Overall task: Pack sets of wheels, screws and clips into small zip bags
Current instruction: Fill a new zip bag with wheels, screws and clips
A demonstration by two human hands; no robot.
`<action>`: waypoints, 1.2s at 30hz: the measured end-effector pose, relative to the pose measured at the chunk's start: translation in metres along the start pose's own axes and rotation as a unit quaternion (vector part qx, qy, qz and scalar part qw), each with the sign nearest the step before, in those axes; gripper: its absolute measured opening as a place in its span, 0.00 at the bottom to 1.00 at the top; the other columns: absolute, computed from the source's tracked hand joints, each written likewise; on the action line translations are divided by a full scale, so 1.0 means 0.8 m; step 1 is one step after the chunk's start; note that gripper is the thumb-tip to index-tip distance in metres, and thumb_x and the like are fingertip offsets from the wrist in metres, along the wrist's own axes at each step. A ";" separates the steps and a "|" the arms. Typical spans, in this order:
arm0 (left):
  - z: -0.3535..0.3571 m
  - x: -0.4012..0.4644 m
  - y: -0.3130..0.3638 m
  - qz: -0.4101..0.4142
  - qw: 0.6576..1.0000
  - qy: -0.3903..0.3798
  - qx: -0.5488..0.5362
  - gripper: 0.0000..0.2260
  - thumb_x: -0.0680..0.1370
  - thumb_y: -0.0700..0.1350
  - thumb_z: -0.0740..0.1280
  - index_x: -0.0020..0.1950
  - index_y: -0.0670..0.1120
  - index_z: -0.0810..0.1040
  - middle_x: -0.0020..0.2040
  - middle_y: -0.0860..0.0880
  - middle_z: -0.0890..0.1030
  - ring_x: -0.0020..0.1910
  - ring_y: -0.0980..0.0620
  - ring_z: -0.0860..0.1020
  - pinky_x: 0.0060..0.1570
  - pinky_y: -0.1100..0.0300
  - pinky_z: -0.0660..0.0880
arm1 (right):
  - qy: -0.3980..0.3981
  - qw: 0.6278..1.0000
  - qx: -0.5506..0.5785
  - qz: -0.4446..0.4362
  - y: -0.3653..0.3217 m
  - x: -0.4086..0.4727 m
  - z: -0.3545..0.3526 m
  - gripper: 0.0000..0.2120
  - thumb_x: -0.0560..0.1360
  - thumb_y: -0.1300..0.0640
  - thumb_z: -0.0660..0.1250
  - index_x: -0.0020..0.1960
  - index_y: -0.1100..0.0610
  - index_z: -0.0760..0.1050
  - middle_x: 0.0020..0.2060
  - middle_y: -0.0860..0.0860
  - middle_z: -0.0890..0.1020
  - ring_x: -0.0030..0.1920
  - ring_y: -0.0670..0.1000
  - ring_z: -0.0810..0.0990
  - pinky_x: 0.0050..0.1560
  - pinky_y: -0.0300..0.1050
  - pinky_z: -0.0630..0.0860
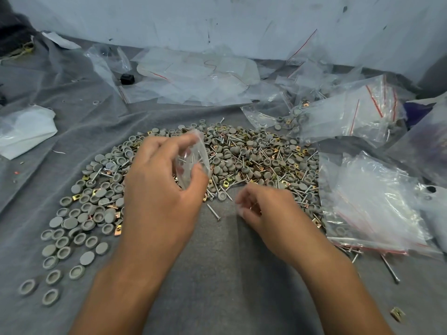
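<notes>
Grey cloth (217, 274) underlies both hands: left fingers (169, 143) pinch a small zip bag (196, 160), right fingers (244, 201) curl, contents unclear.

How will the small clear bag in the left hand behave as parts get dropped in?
The small zip bag, pinched in the left hand, looks thin and creased, so probably floppy; its mouth may sag shut unless held open. It is glossy, so likely slippery. Screws have sharp points and might poke through the film.

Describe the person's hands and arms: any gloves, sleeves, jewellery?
Both hands, left hand and right hand, are bare: no gloves, rings or watch visible. Both forearms are bare too; no sleeve reaches into the frame. No markings or bandages show.
</notes>
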State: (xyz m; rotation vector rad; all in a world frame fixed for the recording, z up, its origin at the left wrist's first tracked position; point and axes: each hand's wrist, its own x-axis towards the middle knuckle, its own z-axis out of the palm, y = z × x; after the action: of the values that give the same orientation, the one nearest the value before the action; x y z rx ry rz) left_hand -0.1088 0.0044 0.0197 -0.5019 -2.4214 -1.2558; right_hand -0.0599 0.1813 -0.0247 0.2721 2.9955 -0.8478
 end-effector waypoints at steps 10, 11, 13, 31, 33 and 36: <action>-0.005 0.000 0.001 -0.007 1.000 -0.005 -0.002 0.17 0.77 0.42 0.70 0.66 0.49 0.79 0.50 0.56 0.75 0.46 0.66 0.73 0.48 0.79 0.64 | 0.161 0.986 -0.038 -0.014 -0.005 0.061 0.041 0.11 0.83 0.56 0.63 0.62 0.53 0.81 0.56 0.50 0.82 0.55 0.50 0.79 0.51 0.39 0.70; -0.006 0.000 0.001 -0.006 1.000 -0.006 0.000 0.17 0.77 0.42 0.71 0.66 0.48 0.79 0.51 0.55 0.75 0.46 0.66 0.73 0.49 0.80 0.64 | 0.169 0.984 -0.049 -0.016 -0.005 0.062 0.045 0.11 0.83 0.56 0.64 0.62 0.53 0.81 0.54 0.50 0.81 0.53 0.51 0.78 0.48 0.39 0.69; -0.005 0.000 0.000 -0.003 1.000 -0.008 -0.002 0.17 0.77 0.41 0.71 0.66 0.48 0.79 0.51 0.54 0.75 0.47 0.67 0.73 0.50 0.81 0.63 | 0.173 0.982 -0.070 -0.022 -0.005 0.062 0.049 0.11 0.82 0.57 0.66 0.62 0.54 0.82 0.51 0.51 0.80 0.50 0.52 0.78 0.46 0.41 0.70; -0.004 0.000 0.000 -0.005 1.000 -0.022 -0.015 0.18 0.77 0.40 0.70 0.67 0.47 0.79 0.50 0.56 0.74 0.48 0.68 0.72 0.51 0.80 0.63 | 0.178 0.982 -0.062 -0.014 0.002 0.062 0.041 0.04 0.80 0.59 0.67 0.53 0.53 0.80 0.50 0.48 0.80 0.51 0.53 0.78 0.51 0.49 0.75; -0.003 -0.001 0.000 -0.005 1.000 -0.025 -0.017 0.19 0.77 0.41 0.70 0.67 0.48 0.79 0.50 0.57 0.73 0.48 0.69 0.72 0.51 0.80 0.63 | 0.192 0.980 -0.053 -0.013 0.004 0.062 0.040 0.04 0.80 0.60 0.68 0.54 0.53 0.79 0.50 0.49 0.81 0.51 0.53 0.78 0.51 0.49 0.76; -0.002 -0.002 0.001 -0.012 0.999 -0.029 -0.017 0.19 0.77 0.41 0.69 0.68 0.48 0.78 0.50 0.56 0.73 0.48 0.69 0.72 0.50 0.81 0.64 | 0.198 0.978 -0.060 -0.018 0.007 0.063 0.042 0.07 0.80 0.60 0.68 0.56 0.54 0.81 0.51 0.49 0.83 0.52 0.52 0.79 0.52 0.47 0.77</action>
State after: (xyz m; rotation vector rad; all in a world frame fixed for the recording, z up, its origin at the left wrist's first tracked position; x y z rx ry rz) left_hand -0.1070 0.0031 0.0208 -0.5266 -2.4639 -1.3118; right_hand -0.1098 0.1766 -0.0591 0.4310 3.4126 -0.6791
